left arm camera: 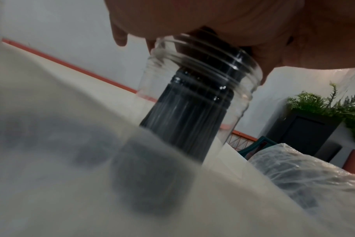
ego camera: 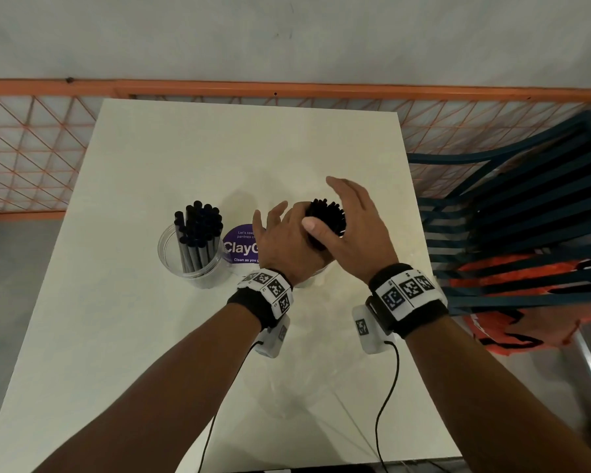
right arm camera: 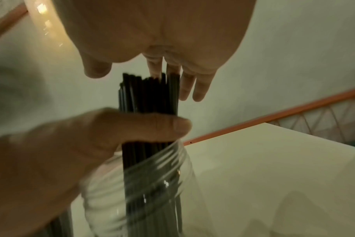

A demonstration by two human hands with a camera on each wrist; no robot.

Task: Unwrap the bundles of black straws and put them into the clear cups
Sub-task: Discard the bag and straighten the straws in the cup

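A bundle of thin black straws (ego camera: 325, 213) stands upright in a clear ribbed cup (right arm camera: 158, 176) near the table's middle. My left hand (ego camera: 287, 233) holds the bundle just above the cup's rim, its thumb (right arm camera: 152, 126) wrapped across the straws (right arm camera: 150, 93). My right hand (ego camera: 352, 213) hovers open beside and over the straw tops, fingers straight. In the head view both hands hide most of this cup. The left wrist view shows the cup (left arm camera: 203, 89) from below with the straws (left arm camera: 184, 128) inside it. A second clear cup (ego camera: 191, 264) to the left holds thicker black straws (ego camera: 200, 227).
A purple round sticker (ego camera: 239, 247) lies between the cups. Crumpled clear plastic wrap (left arm camera: 304, 173) lies on the white table (ego camera: 151, 158) near me. A blue slatted chair (ego camera: 509, 216) with an orange bag (ego camera: 526, 302) stands at the right. An orange mesh fence (ego camera: 31, 148) runs behind.
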